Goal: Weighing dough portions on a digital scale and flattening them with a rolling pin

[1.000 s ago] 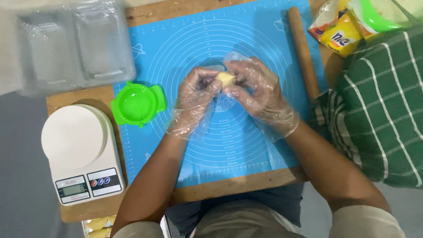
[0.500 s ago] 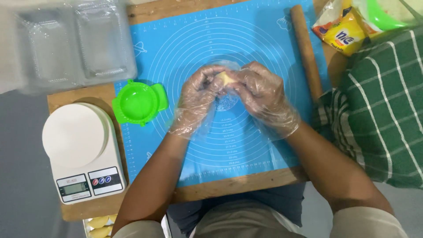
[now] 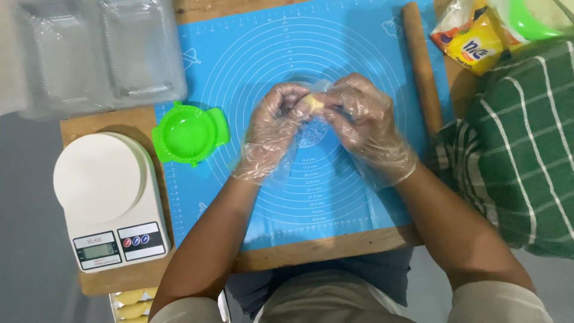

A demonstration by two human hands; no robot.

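Your left hand [image 3: 272,128] and right hand [image 3: 365,125], both in loose, crinkled clear plastic gloves, pinch a small pale yellow lump of dough [image 3: 315,103] between their fingertips, held just above the middle of a smooth blue baking mat [image 3: 251,54] printed with white rings. A round bright green plastic mould [image 3: 188,133] lies left of your hands beside a white kitchen scale [image 3: 104,197], with clear plastic trays [image 3: 98,51] beyond. A wooden rolling pin [image 3: 421,66] lies along the mat's right edge, next to a green checked cloth [image 3: 520,143].

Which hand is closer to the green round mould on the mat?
The left hand. It is just to the right of the green mould, not touching it. The right hand is farther right, beyond the left hand; both hold a small yellow dough piece.
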